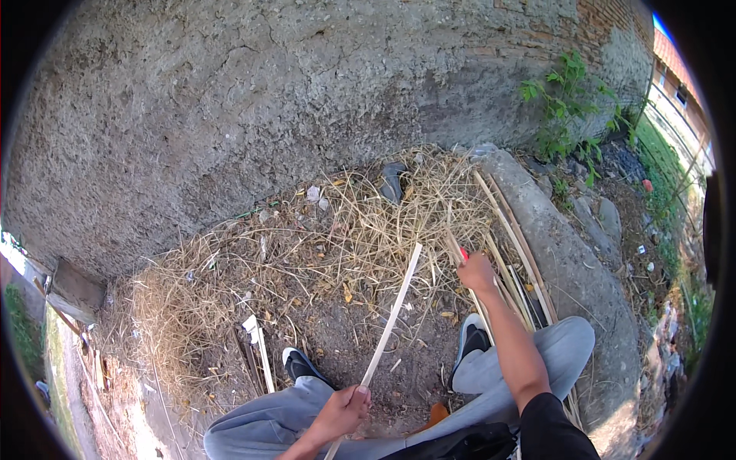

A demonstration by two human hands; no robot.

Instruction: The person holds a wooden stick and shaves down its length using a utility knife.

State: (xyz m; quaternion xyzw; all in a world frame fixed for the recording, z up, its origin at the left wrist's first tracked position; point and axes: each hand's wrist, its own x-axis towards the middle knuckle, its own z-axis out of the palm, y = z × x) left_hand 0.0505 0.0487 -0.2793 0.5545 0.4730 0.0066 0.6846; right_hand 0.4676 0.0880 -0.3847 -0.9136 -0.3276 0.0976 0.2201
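Outdoors, the left hand (343, 412) pinches a pale wooden strip (392, 316); the right hand (477, 273), grip curled, holds a red object (464, 254) near straw (438, 208).

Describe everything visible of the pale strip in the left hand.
The pale strip is long, narrow, flat and nearly straight, apparently wood or bamboo, with a blunt far end. It slants away to the right. The left hand grips it; behind the hand it runs to the picture's lower edge, its near end unseen. Whether the far end touches the straw is unclear.
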